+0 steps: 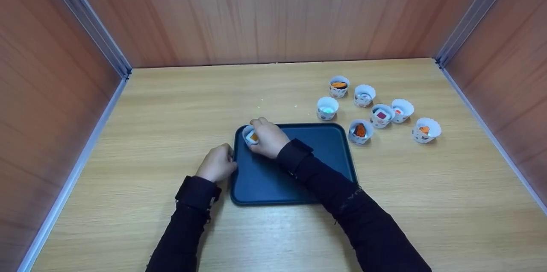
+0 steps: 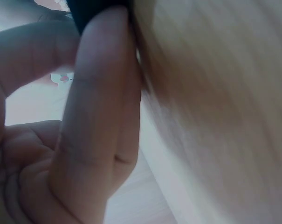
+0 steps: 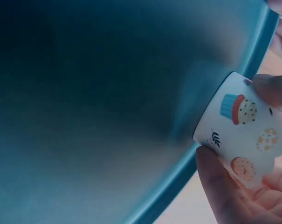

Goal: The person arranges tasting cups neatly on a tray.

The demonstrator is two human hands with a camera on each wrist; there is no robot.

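A dark blue-green tray (image 1: 277, 186) lies on the table. At its far left corner my right hand (image 1: 270, 138) holds a small paper baking cup (image 1: 248, 132) with something white and orange-yellow inside. In the right wrist view, fingers and thumb pinch this cup (image 3: 236, 126), printed with cupcakes and cookies, and its base is at the tray's rim (image 3: 178, 172). My left hand (image 1: 217, 163) is at the tray's left edge. The left wrist view shows its fingers (image 2: 99, 84) bent, pinching the dark rim.
Several similar cups stand right of and behind the tray, among them one with a reddish-brown piece (image 1: 360, 131), one with a dark red and white piece (image 1: 381, 115) and one set apart on the right (image 1: 426, 130). Wooden panels (image 1: 273, 16) wall the table at the back and sides.
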